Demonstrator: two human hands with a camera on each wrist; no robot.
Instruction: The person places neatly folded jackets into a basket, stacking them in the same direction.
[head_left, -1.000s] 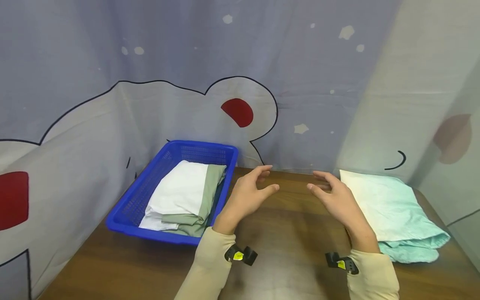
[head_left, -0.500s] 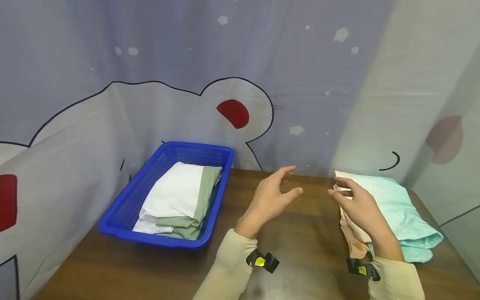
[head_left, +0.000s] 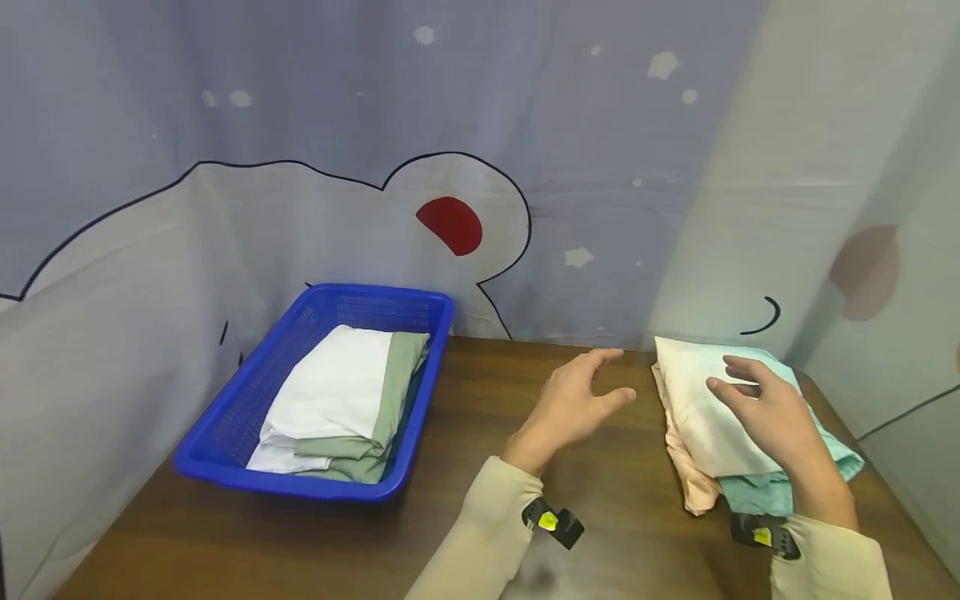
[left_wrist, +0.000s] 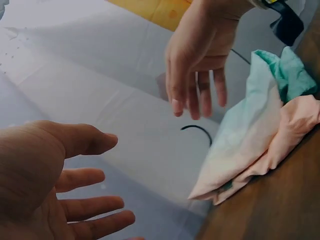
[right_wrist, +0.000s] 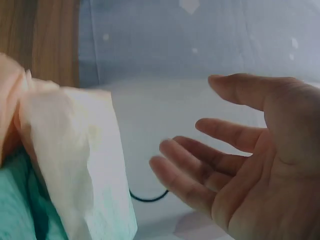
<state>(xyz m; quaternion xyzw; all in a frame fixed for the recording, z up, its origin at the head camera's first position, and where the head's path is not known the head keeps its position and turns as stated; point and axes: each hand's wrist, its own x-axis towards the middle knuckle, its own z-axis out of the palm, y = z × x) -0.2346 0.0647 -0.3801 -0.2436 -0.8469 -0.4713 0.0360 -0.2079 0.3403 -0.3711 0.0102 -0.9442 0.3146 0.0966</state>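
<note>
A folded cloth [head_left: 708, 408], fading from pale peach and cream to mint green, lies on the right of the table, its folds stacked in layers. My right hand [head_left: 776, 417] hovers over it, fingers loosely bent and holding nothing; the right wrist view shows the palm and spread fingers beside the cloth [right_wrist: 70, 150]. To the left of the cloth, over the bare wood, my left hand [head_left: 566, 408] is raised with thumb and fingers apart, and nothing is in it. Both hands appear in the left wrist view, with the cloth [left_wrist: 250, 135] below the right one.
At the left of the wooden table [head_left: 480, 417] stands a blue plastic basket [head_left: 416, 433]. In it lies a folded white and sage-green cloth [head_left: 330, 392]. A printed curtain [head_left: 585, 150] hangs along the table's back edge and both sides.
Both hands have moved to the right, the right one from the cloth's left side to above it. The view has turned slightly right, so basket and cloth appear further left.
</note>
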